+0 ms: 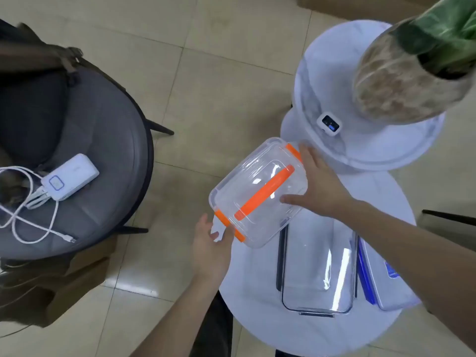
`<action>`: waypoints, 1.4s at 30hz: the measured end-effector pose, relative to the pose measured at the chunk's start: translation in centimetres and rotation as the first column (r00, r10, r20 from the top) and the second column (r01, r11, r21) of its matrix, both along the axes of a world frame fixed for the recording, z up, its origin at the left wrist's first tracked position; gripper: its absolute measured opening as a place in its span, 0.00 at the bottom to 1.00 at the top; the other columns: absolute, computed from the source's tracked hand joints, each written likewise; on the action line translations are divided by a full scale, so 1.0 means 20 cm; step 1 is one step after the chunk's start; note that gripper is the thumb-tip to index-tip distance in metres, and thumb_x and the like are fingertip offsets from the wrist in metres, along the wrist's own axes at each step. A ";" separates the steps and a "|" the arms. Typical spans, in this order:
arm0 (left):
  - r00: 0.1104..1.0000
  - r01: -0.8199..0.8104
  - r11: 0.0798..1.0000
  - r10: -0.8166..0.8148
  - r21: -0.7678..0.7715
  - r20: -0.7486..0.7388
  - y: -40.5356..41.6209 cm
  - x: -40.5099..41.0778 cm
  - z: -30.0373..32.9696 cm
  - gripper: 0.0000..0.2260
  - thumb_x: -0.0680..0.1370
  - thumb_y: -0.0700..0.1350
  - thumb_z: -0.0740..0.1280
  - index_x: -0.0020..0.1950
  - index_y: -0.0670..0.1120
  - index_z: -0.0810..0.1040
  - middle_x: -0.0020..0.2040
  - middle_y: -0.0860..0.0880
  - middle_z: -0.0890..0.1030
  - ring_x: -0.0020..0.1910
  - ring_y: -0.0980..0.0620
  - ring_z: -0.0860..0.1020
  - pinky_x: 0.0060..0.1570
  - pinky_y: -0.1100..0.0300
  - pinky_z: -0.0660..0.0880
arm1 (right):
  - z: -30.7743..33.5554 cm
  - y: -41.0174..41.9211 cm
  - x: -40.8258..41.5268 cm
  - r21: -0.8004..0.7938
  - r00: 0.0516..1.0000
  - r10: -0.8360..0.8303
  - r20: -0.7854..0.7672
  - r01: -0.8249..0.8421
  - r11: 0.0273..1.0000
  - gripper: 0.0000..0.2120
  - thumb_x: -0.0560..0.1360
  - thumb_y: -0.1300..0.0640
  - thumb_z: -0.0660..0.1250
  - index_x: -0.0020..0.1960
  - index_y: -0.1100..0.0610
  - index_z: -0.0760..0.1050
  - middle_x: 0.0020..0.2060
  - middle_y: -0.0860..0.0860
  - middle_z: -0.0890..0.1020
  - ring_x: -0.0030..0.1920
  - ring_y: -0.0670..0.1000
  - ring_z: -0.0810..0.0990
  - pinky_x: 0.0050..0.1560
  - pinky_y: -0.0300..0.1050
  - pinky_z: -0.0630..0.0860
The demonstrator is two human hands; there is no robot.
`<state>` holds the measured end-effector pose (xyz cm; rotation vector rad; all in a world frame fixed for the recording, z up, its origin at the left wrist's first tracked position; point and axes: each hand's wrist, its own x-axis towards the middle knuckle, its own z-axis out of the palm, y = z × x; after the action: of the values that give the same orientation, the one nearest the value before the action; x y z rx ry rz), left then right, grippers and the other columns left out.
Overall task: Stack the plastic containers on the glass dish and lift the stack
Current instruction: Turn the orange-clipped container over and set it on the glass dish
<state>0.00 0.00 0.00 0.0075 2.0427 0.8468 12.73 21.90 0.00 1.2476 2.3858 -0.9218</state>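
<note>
Far left of both hands: grey chair [85, 161] with a white power bank [70, 176] on the seat, white cable [28, 217] looped beside it.

Left hand [210, 249]: palm up, fingers loosely curled at the near-left end of the box [257, 191], thumb against the orange clip [228, 226] there. Looks like a light pinch on that end; can't tell how firm.

Box: clear plastic, lid on, orange handle [265, 191] across the top, second orange clip at the far end. It's between the two hands, tilted, held off the surface [247, 279], partly over its left edge and partly over floor [219, 81].

Right hand [318, 186]: fingers spread flat, pressed on the box's far-right end, thumb on the lid side. Forearm crosses over the dish.

Dish [318, 266]: clear glass, rectangular, empty, sits on the white round surface below the right forearm, near side of the box. Box's near corner overlaps the dish's far rim in view; contact can't be told.

Right of dish, under the right forearm: second container [386, 279], blue-edged, just beside the dish.

Beyond the right hand: second white surface [327, 81] with a small white gadget [329, 124] and a speckled plant pot [401, 78].
</note>
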 end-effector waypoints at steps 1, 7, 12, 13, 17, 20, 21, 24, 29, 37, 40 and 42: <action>1.000 -0.023 1.000 0.023 0.016 0.019 0.00 0.00 -0.02 0.30 0.77 0.52 0.72 0.77 0.47 0.66 0.72 0.49 0.75 0.65 0.48 0.78 0.59 0.53 0.76 | -0.03 0.01 -0.01 -0.007 1.000 -0.011 -0.030 0.011 1.000 0.61 0.63 0.40 0.79 0.81 0.55 0.44 0.80 0.55 0.53 0.80 0.55 0.50 0.76 0.58 0.58; 0.999 -0.052 0.992 0.050 0.119 0.015 -0.03 0.04 -0.11 0.21 0.76 0.48 0.73 0.68 0.52 0.74 0.58 0.51 0.84 0.54 0.51 0.84 0.40 0.72 0.77 | -0.13 0.03 -0.03 -0.041 1.000 -0.008 -0.011 0.007 0.999 0.63 0.61 0.41 0.80 0.80 0.51 0.41 0.79 0.53 0.55 0.77 0.57 0.58 0.69 0.55 0.65; 0.996 -0.087 0.987 0.090 0.133 -0.022 0.00 0.07 -0.16 0.21 0.74 0.44 0.76 0.64 0.50 0.75 0.53 0.50 0.84 0.44 0.56 0.85 0.39 0.69 0.79 | -0.18 0.02 -0.04 -0.046 1.000 -0.027 -0.012 0.026 0.999 0.64 0.61 0.44 0.81 0.80 0.48 0.39 0.75 0.55 0.60 0.72 0.61 0.62 0.63 0.56 0.68; 0.995 -0.083 0.988 0.089 0.133 -0.036 0.00 0.07 -0.17 0.21 0.74 0.44 0.76 0.64 0.51 0.74 0.52 0.51 0.84 0.43 0.58 0.84 0.38 0.71 0.78 | -0.18 0.02 -0.04 -0.051 1.000 -0.027 -0.004 0.027 0.998 0.64 0.61 0.44 0.81 0.80 0.47 0.39 0.75 0.55 0.61 0.71 0.61 0.62 0.63 0.56 0.68; 0.993 -0.117 0.983 0.116 0.142 0.014 0.00 0.08 -0.20 0.20 0.74 0.39 0.76 0.61 0.54 0.75 0.53 0.49 0.85 0.48 0.49 0.86 0.50 0.49 0.84 | -0.18 0.03 -0.05 -0.070 0.999 -0.030 0.032 0.032 0.997 0.64 0.62 0.45 0.81 0.80 0.46 0.37 0.72 0.57 0.62 0.69 0.62 0.63 0.63 0.57 0.68; 0.994 -0.109 0.988 0.106 0.109 0.032 0.02 0.05 -0.21 0.21 0.73 0.39 0.77 0.62 0.52 0.77 0.51 0.47 0.86 0.50 0.44 0.86 0.52 0.41 0.83 | -0.16 0.03 -0.07 -0.072 0.998 -0.019 0.060 0.024 0.997 0.64 0.63 0.46 0.81 0.79 0.47 0.36 0.70 0.59 0.63 0.68 0.62 0.63 0.63 0.57 0.68; 0.994 -0.109 0.989 0.105 0.102 0.042 0.02 0.04 -0.21 0.21 0.72 0.39 0.77 0.62 0.52 0.78 0.51 0.47 0.86 0.50 0.44 0.86 0.52 0.41 0.83 | -0.16 0.03 -0.08 -0.070 0.998 -0.018 0.068 0.023 0.997 0.64 0.63 0.46 0.81 0.79 0.47 0.35 0.70 0.59 0.63 0.68 0.62 0.63 0.63 0.56 0.68; 0.994 -0.095 0.992 0.090 0.083 0.066 0.02 0.03 -0.21 0.22 0.72 0.39 0.77 0.63 0.53 0.78 0.49 0.48 0.86 0.51 0.45 0.85 0.52 0.40 0.83 | -0.17 0.02 -0.08 -0.061 0.996 -0.014 0.088 0.020 0.998 0.64 0.63 0.46 0.81 0.79 0.47 0.35 0.70 0.59 0.62 0.68 0.63 0.63 0.63 0.56 0.67; 0.995 -0.078 0.994 0.073 0.076 0.067 0.04 0.03 -0.19 0.21 0.72 0.40 0.77 0.63 0.52 0.78 0.51 0.50 0.86 0.52 0.47 0.84 0.52 0.41 0.83 | -0.17 0.02 -0.08 -0.047 0.996 -0.003 0.094 0.007 0.999 0.65 0.63 0.45 0.81 0.80 0.49 0.35 0.69 0.60 0.63 0.66 0.63 0.64 0.63 0.57 0.66; 0.992 -0.105 0.990 0.098 0.090 0.081 0.05 0.03 -0.19 0.21 0.73 0.38 0.77 0.63 0.50 0.78 0.52 0.47 0.85 0.53 0.45 0.83 0.52 0.41 0.84 | -0.17 0.02 -0.08 -0.035 0.996 0.018 0.092 -0.015 0.999 0.65 0.63 0.43 0.80 0.80 0.50 0.35 0.67 0.61 0.64 0.64 0.63 0.65 0.62 0.57 0.65; 0.992 -0.098 0.991 0.090 0.096 0.085 0.04 0.03 -0.19 0.22 0.73 0.39 0.77 0.64 0.51 0.77 0.53 0.49 0.85 0.54 0.46 0.83 0.53 0.41 0.83 | -0.17 0.03 -0.08 -0.038 0.995 0.030 0.097 -0.027 0.999 0.64 0.63 0.43 0.80 0.80 0.50 0.35 0.67 0.61 0.64 0.63 0.63 0.65 0.63 0.56 0.65; 0.992 -0.097 0.990 0.089 0.105 0.084 0.04 0.03 -0.19 0.21 0.73 0.40 0.77 0.64 0.52 0.77 0.53 0.49 0.85 0.54 0.46 0.84 0.53 0.41 0.83 | -0.17 0.03 -0.07 -0.031 0.995 0.039 0.092 -0.036 0.999 0.64 0.64 0.42 0.79 0.80 0.50 0.35 0.68 0.61 0.64 0.64 0.63 0.65 0.63 0.57 0.65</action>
<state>0.57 0.86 -3.80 -0.0603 1.9326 1.0011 11.30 22.49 -3.36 1.2039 2.3077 -0.8660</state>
